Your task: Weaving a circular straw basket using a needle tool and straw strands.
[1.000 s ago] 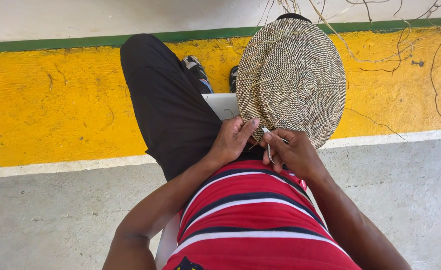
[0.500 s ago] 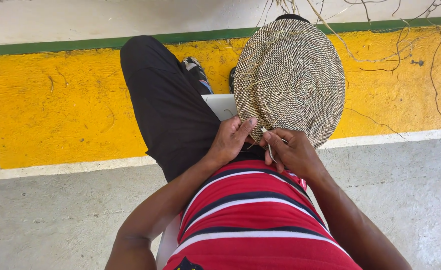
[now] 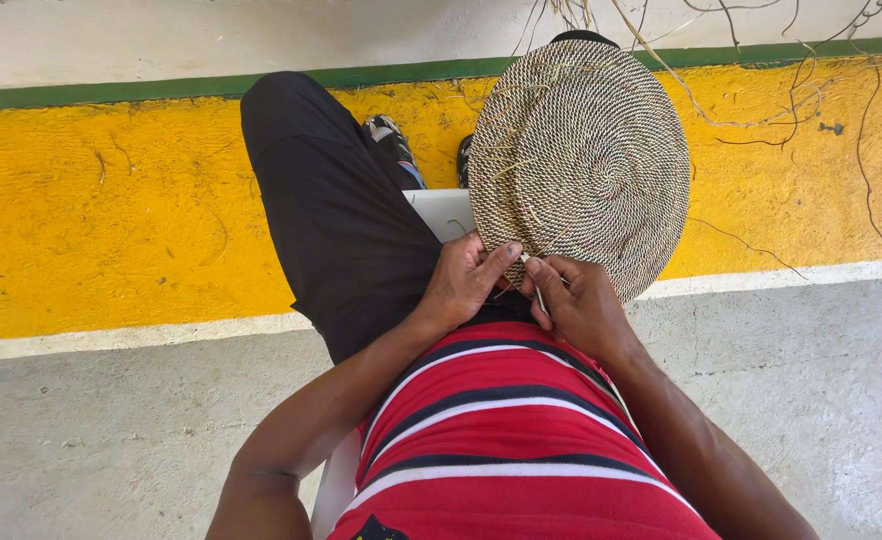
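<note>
While seated on a white plastic chair [image 3: 439, 210], a person works the near rim of a round woven disc [image 3: 581, 165], a coiled piece in dark and pale fibre that fills the upper centre-right of the frame and rests tilted against the lap so its face turns up toward the eyes. The left hand [image 3: 461, 280], at centre frame, has its fingers closed on the lower edge of the disc, apparently steadying the coil where the weaving is going on. The right hand [image 3: 576, 300], just to its right and almost touching it, pinches a thin pale strand [image 3: 538, 292] between thumb and fingers, held close to the rim, seemingly to keep the stitch tight. Loose dry fibres [image 3: 741, 90] trail from the top of the frame across the disc and the yellow painted band [image 3: 111, 210], within easy reach of the work. A green stripe [image 3: 161, 90] runs above the yellow along the upper edge; grey concrete floor [image 3: 111, 440] fills the lower left and right. Dark trousers [image 3: 331, 200] stretch up-frame to shoes [image 3: 391, 135] behind the disc, and a red striped shirt [image 3: 501, 440] occupies the bottom centre.
</note>
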